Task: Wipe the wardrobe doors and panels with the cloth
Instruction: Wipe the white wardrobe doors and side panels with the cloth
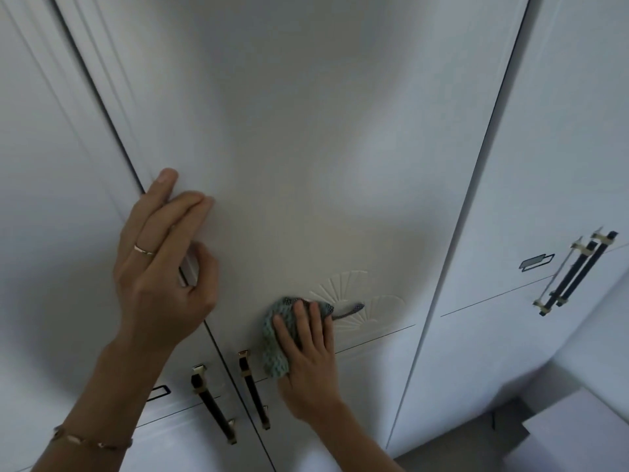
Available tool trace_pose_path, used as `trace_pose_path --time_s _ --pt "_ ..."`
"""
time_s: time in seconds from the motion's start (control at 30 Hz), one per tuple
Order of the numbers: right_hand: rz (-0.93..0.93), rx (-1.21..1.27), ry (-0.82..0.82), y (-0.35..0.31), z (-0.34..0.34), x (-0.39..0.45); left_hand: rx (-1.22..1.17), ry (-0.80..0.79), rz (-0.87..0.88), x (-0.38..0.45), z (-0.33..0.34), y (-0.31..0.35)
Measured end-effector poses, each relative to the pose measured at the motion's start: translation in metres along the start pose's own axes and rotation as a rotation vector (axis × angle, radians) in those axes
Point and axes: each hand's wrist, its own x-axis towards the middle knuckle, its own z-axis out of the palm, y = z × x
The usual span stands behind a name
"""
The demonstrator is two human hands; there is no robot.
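Item: white matt wardrobe door (306, 148), centre of view, closed, dark seams running up both of its sides.

Left hand (160, 267), at 9 o'clock: fingers straight, laid flat on the door's left edge over the seam; grasping nothing. One thin gold ring (144, 249) on a finger; one gold chain bracelet (92, 441) on the wrist.

Right hand (306, 352), at 6 o'clock: fingers extended, pressing a teal knitted cloth (272, 338) flat against the door's lower part. A grey hanging loop (352, 310) trails from the cloth toward 3 o'clock.

Surroundings: embossed fan-shaped relief (354, 301), just beside the cloth at its 2 o'clock, partly covered by cloth and loop. Black bar handles with gold ends, four counted: two (212, 403) (253, 390) at 7 o'clock, straddling the left seam, the nearer one just beside the cloth; two (575, 270) at 3 o'clock on the white right-hand door (561, 148), well apart. One small dark rectangular recess (536, 262) near that pair; another (158, 392) at 7 o'clock, partly hidden by the left forearm.

Open room: the door's upper expanse, 11 through 1 o'clock, bare. A thin horizontal groove (374, 337) runs under the relief.
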Motion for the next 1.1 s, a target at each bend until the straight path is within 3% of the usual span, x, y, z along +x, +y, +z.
trace_pose_path --time_s 0.1,0.2,0.37,0.5,0.63,0.8,0.87,1.0,1.1 --pt "-0.004 0.020 -0.010 0.007 0.000 -0.007 0.007 -0.003 0.019 0.000 -0.001 -0.002" --pt "0.048 0.082 0.087 0.020 -0.019 0.017 0.026 -0.008 0.037 0.000 -0.002 -0.006" --pt "0.518 0.425 0.444 0.061 -0.081 0.104 0.025 -0.023 0.024 0.002 -0.005 -0.006" --pt "0.787 0.711 0.555 0.075 -0.106 0.126 0.022 -0.029 0.005 0.002 -0.006 -0.004" --pt "0.835 0.812 0.514 0.039 -0.085 0.104 0.026 -0.020 0.001 0.002 -0.005 -0.003" --pt "0.559 0.582 0.141 -0.036 -0.018 0.013 0.026 -0.014 0.003 0.001 -0.003 -0.002" --pt "0.511 0.492 0.072 -0.047 0.006 -0.016 0.028 -0.014 0.011 0.001 -0.004 -0.003" --pt "0.514 0.446 0.090 -0.036 0.011 -0.013 0.031 -0.032 0.031 0.002 -0.007 -0.004" --pt "0.659 0.549 0.188 -0.005 -0.011 0.013 0.025 -0.036 0.027 0.002 -0.007 -0.004"
